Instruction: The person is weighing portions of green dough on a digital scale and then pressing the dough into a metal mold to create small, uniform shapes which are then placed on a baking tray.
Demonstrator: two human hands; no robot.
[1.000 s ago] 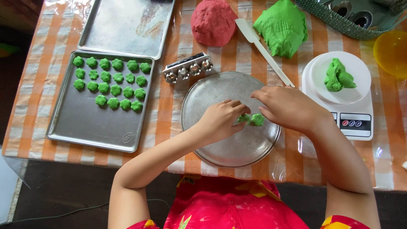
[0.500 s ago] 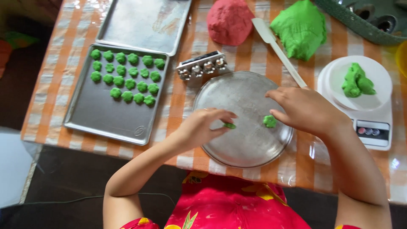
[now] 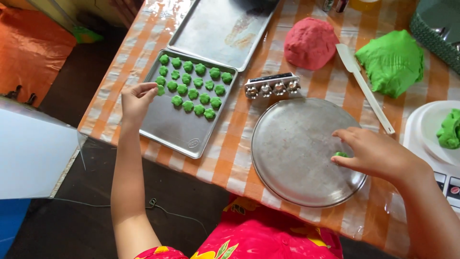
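Note:
My left hand (image 3: 135, 100) hovers over the left edge of a metal baking tray (image 3: 176, 128) and pinches a small green dough piece (image 3: 160, 89) at its fingertips. Several green flower-shaped dough pieces (image 3: 194, 86) lie in rows on the far half of that tray. My right hand (image 3: 378, 154) rests on the right side of a round metal plate (image 3: 292, 148), fingers closed on a small green dough bit (image 3: 341, 154).
A second metal tray (image 3: 220, 29) lies behind the first. A metal cutter strip (image 3: 272, 85), a red dough ball (image 3: 310, 42), a white spatula (image 3: 366, 88), a big green dough lump (image 3: 394, 60) and a white scale (image 3: 433, 144) with green dough (image 3: 450, 129) stand on the orange-checked table (image 3: 230, 158).
My left hand left the round plate and moved left to the baking tray with a green piece. My right hand stayed on the plate's right side.

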